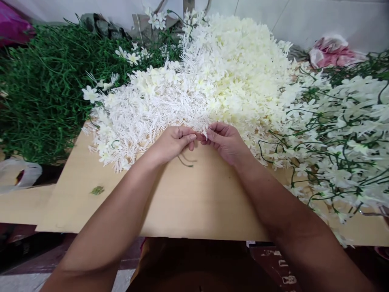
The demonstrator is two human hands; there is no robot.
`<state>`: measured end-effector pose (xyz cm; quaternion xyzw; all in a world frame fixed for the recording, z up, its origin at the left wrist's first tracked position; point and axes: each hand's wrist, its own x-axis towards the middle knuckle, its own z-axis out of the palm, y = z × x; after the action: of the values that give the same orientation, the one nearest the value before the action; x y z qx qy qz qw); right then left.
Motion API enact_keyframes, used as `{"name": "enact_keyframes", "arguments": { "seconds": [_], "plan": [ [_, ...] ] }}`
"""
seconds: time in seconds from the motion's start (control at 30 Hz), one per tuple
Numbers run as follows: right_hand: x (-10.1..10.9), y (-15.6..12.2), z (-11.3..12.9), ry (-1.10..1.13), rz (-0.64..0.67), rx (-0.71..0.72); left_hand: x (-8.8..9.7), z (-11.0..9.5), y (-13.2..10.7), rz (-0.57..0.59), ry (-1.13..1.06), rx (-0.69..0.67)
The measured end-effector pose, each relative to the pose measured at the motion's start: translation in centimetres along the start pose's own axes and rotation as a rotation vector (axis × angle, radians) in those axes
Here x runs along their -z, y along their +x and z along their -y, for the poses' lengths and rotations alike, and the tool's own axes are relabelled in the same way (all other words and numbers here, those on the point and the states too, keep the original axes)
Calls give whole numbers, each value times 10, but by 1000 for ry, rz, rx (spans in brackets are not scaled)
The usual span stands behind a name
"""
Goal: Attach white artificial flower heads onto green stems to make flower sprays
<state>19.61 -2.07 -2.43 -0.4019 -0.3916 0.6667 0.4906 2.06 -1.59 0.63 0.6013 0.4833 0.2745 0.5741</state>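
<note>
My left hand [172,142] and my right hand [226,142] meet at the near edge of a big heap of loose white artificial flowers [212,85]. The left fingers are curled round a thin green wire stem [186,162] that droops below the hand onto the board. The right fingers pinch a single small white flower piece [204,132] held between the two hands. Both hands hover just above a tan board [197,202].
A mass of bare green wire stems [45,89] fills the left. Finished stems with white flowers [343,138] pile up on the right. A pink cloth or bag [332,50] lies at the back right, a white plastic bag [18,172] at the left edge.
</note>
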Motion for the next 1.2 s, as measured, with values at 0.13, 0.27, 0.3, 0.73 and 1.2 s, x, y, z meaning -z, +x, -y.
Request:
{"name": "enact_keyframes", "arguments": {
  "seconds": [0.13, 0.27, 0.3, 0.73, 1.2],
  "plan": [
    [-1, -1, 0, -7, 44, 6, 1, -1, -1, 4, 48, 4],
    [-1, -1, 0, -1, 45, 5, 4, 2, 1, 91, 11, -41],
    [-1, -1, -1, -1, 47, 6, 4, 2, 2, 118, 13, -51],
    [0, 0, -3, -69, 62, 49, 5, 1, 2, 148, 102, -85],
    [-1, 0, -4, -206, 56, 124, 5, 5, 4, 138, 152, -113]
  ]
}}
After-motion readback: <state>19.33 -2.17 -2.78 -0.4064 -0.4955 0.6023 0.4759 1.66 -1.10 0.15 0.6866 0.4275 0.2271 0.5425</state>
